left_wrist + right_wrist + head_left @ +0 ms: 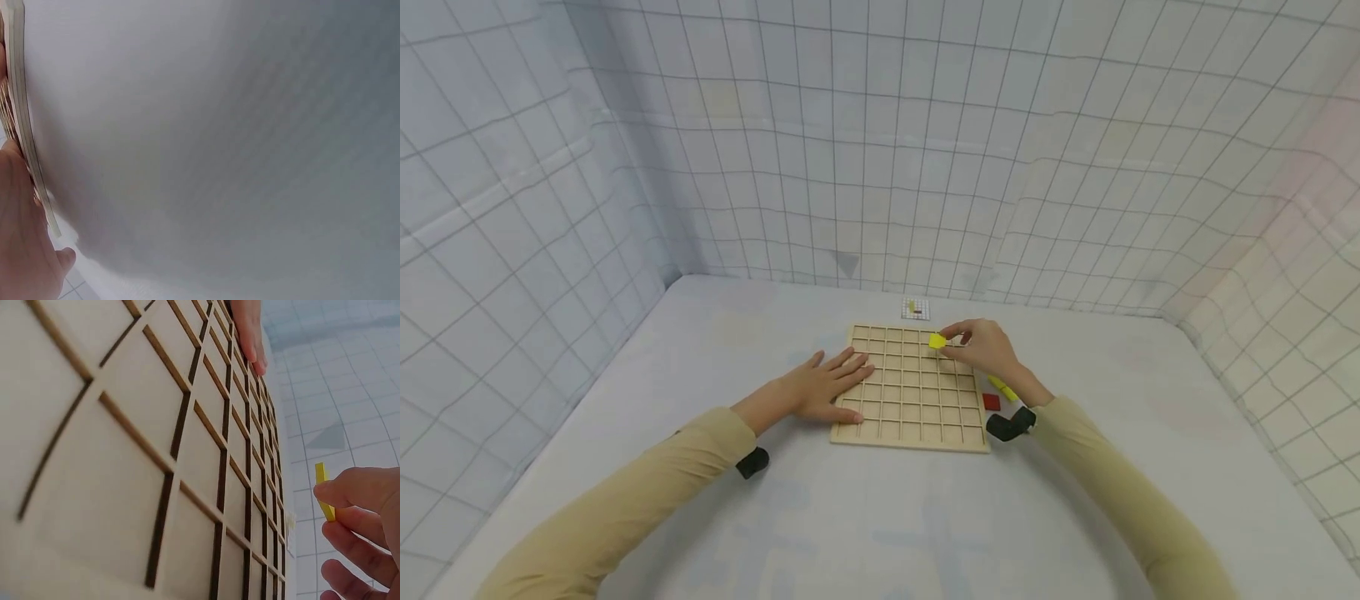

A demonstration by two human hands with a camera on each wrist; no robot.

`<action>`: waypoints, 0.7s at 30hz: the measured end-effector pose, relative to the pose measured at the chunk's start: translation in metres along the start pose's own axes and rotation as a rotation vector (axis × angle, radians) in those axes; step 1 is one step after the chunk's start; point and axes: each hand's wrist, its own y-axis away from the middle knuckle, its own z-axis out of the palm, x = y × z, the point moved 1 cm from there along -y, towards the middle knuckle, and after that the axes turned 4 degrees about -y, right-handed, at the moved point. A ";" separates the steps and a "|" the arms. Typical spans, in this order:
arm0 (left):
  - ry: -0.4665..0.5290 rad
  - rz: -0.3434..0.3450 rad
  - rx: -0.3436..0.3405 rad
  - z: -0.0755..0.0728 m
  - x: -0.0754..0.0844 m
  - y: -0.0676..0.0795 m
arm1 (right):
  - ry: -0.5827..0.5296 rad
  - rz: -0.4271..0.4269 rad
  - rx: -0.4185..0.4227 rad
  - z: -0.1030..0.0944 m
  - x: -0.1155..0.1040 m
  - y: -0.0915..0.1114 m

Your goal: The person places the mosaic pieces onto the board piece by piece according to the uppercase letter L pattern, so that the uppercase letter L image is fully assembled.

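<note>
A wooden grid board [891, 387] with square recesses lies on the white table. My left hand [823, 387] rests on its left edge with fingers spread and straight. In the left wrist view, part of that hand [28, 219] shows beside the board's edge [22, 112]. Over the board's far right part, my right hand [985, 346] pinches a thin yellow square tile [937, 341] between thumb and fingers. The right wrist view shows this tile [324, 492] edge-on, held apart from the board [206, 462].
Right of the board lie a red tile [992, 402] and several yellow tiles [1003, 388], partly near my right wrist. A small card [915, 309] with a printed grid and coloured squares lies beyond the board's far edge. Grid-patterned cloth walls [880, 167] surround the table.
</note>
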 end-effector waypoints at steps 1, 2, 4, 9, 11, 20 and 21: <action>-0.001 -0.004 -0.004 0.000 0.000 0.000 | -0.007 0.004 -0.009 0.003 -0.002 -0.004; -0.002 -0.005 -0.006 -0.001 0.000 0.000 | -0.013 0.002 -0.020 0.006 -0.004 -0.007; 0.004 -0.004 -0.011 -0.002 0.000 0.001 | -0.013 -0.003 -0.038 0.013 -0.007 -0.013; 0.005 -0.006 -0.016 -0.004 0.003 0.002 | 0.011 -0.003 -0.067 0.029 -0.015 -0.026; 0.005 -0.005 -0.017 -0.005 0.004 0.003 | 0.013 0.004 -0.084 0.033 -0.018 -0.029; -0.004 -0.013 -0.030 -0.004 0.003 0.001 | -0.001 0.020 -0.128 0.046 -0.025 -0.039; -0.004 -0.014 -0.032 -0.004 0.003 0.001 | -0.006 0.016 -0.132 0.048 -0.025 -0.040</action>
